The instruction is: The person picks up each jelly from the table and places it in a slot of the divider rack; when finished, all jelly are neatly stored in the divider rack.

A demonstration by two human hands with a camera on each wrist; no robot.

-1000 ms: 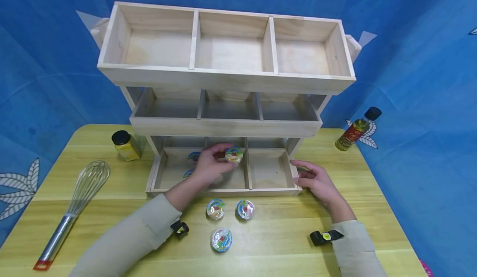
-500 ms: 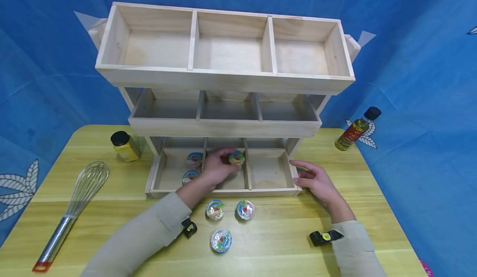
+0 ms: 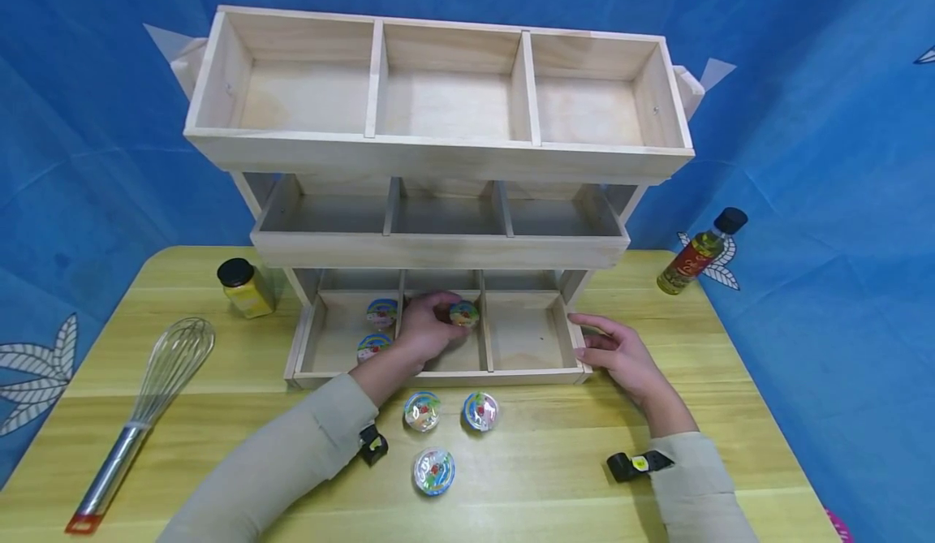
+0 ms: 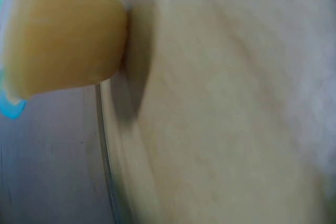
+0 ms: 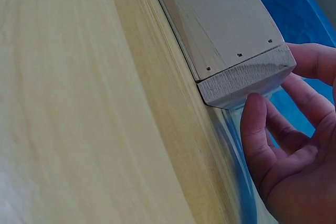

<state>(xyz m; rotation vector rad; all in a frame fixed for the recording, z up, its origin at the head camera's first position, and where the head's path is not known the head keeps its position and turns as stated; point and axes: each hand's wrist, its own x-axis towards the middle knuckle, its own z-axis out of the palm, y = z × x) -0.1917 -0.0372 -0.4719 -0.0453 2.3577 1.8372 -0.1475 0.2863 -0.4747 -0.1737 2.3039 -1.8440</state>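
In the head view my left hand (image 3: pixel 427 328) reaches into the middle bottom compartment and holds a small jelly cup (image 3: pixel 463 314) by its sides. The left wrist view shows the cup's yellow body (image 4: pixel 68 38) low against pale wood; whether it touches the wood is hard to tell. Two more jelly cups (image 3: pixel 382 312) sit in the left bottom compartment. My right hand (image 3: pixel 617 354) is at the right end of the wooden rack (image 3: pixel 438 251), index finger and thumb touching its lowest tier, as the right wrist view also shows around the end piece (image 5: pixel 247 77).
Three jelly cups (image 3: pixel 434 471) lie on the table (image 3: pixel 555 462) in front of the rack. At left are a whisk (image 3: pixel 146 413) and a yellow jar (image 3: pixel 248 287) with a black lid. An oil bottle (image 3: pixel 697 255) stands at right. Upper tiers overhang the bottom one.
My left hand has moved slightly right and down with the jelly cup, deeper into the middle compartment, uncovering the two cups at left. The right hand has stayed in place.
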